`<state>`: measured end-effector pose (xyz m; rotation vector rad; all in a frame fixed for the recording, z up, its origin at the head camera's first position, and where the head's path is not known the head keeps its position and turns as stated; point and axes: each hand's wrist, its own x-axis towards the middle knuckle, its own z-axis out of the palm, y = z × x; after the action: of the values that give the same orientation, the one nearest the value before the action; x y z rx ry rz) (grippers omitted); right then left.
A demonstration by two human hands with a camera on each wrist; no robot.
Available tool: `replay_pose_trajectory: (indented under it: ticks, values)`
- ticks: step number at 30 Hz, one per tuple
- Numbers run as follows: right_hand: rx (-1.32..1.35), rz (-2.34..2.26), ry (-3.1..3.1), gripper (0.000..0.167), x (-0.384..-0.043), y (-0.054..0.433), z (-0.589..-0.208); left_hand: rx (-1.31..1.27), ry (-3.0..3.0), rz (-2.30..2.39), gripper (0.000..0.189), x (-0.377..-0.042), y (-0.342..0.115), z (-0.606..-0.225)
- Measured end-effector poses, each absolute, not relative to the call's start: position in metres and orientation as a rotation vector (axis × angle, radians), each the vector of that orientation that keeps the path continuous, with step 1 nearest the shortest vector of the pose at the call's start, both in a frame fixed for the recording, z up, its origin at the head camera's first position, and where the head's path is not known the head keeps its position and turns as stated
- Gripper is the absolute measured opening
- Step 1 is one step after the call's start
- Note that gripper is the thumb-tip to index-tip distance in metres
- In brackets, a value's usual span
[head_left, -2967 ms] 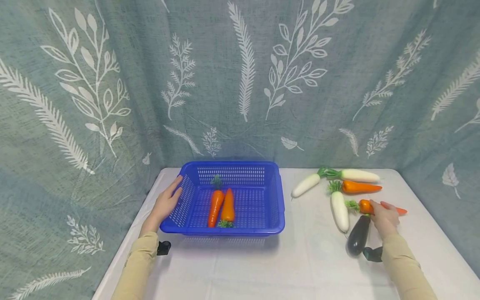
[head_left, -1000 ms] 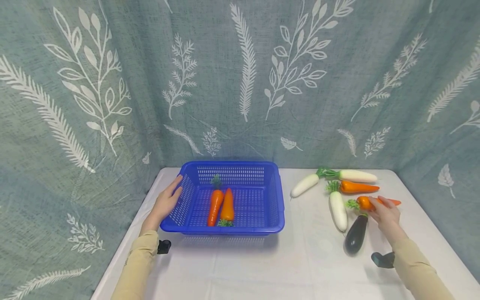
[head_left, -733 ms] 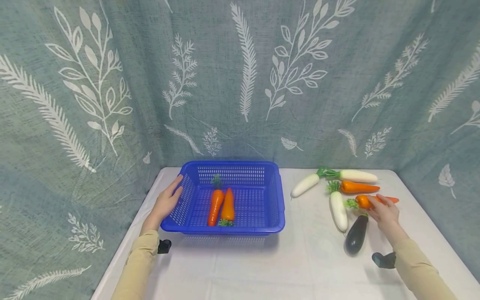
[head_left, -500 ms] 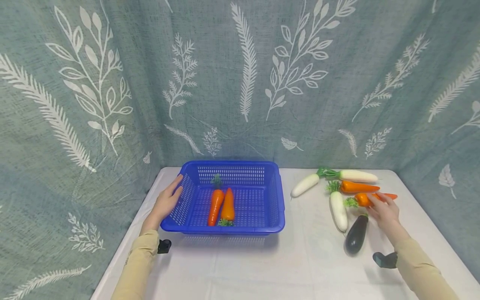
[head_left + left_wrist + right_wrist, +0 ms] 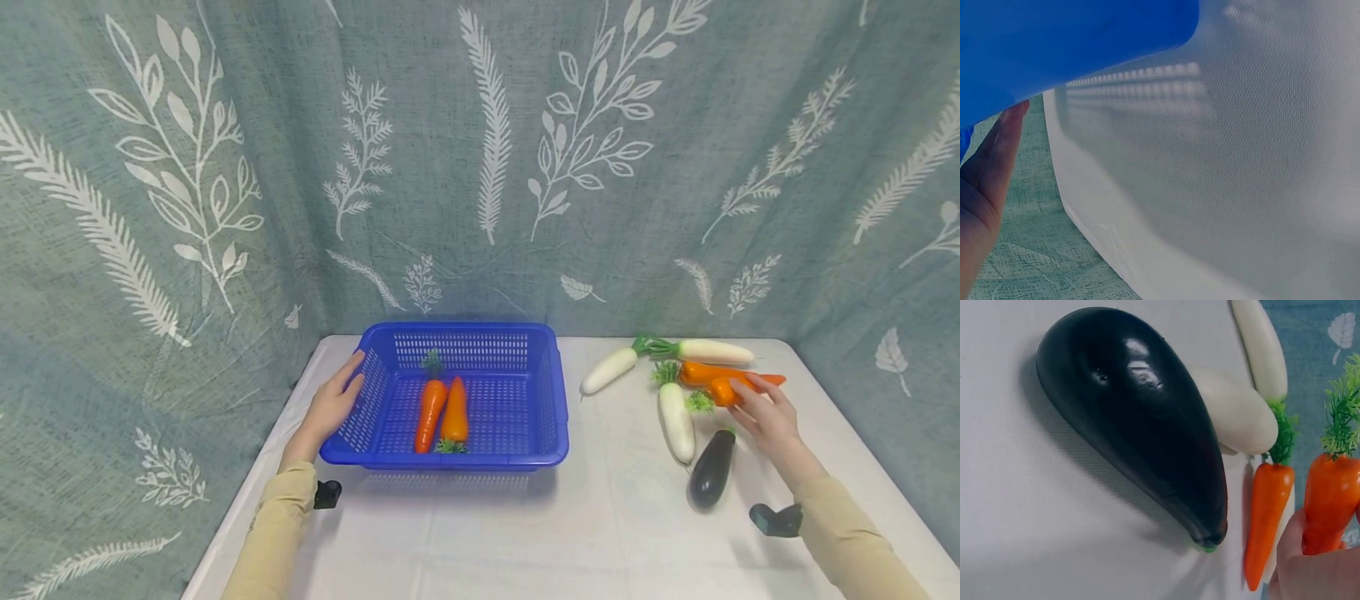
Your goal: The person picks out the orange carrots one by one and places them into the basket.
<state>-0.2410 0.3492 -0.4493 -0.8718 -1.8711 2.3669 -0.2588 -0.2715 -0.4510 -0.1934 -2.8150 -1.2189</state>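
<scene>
My right hand (image 5: 767, 414) pinches an orange carrot (image 5: 723, 392) with a leafy green top. In the right wrist view, that carrot (image 5: 1330, 499) stands top-up between thumb and fingers. Just behind it, in the head view, lies another carrot (image 5: 696, 372). Against the left side of a blue plastic basket (image 5: 450, 461) rests my left hand (image 5: 333, 406), its fingers straight. In the left wrist view, the fingertips meet the basket's blue wall (image 5: 1085, 44). Inside the basket are two carrots, a redder carrot (image 5: 431, 417) and a lighter carrot (image 5: 455, 410).
Right of the basket lie a white radish (image 5: 611, 372), a second radish (image 5: 716, 351) at the back and a third radish (image 5: 677, 425) nearer. A dark eggplant (image 5: 712, 471) sits left of my right wrist. A patterned green curtain (image 5: 450, 167) borders the white table (image 5: 525, 542).
My right hand has lifted the carrot and drawn it slightly left and back, so it now overlaps the carrot behind it and is apart from the eggplant's stem. The left hand and basket stay put.
</scene>
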Motion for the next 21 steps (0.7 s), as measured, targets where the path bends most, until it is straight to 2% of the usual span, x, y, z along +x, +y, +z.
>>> replay_pose_trajectory:
  ticks: [9,16,21]
  values:
    - [-0.778,2.374,-1.905,0.077,-0.2404,0.3477,-0.4470,-0.210,-2.798,-1.227,0.050,-0.2612,-0.2716,-0.4513]
    - [-0.689,2.461,-1.876,0.038,-0.2380,0.3447,-0.4497,-0.219,-2.805,-1.227,0.051,-0.2582,-0.2716,-0.4512]
    - [-0.580,2.489,-1.914,0.029,-0.2361,0.3410,-0.4503,-0.226,-2.802,-1.222,0.051,-0.2584,-0.2719,-0.4514]
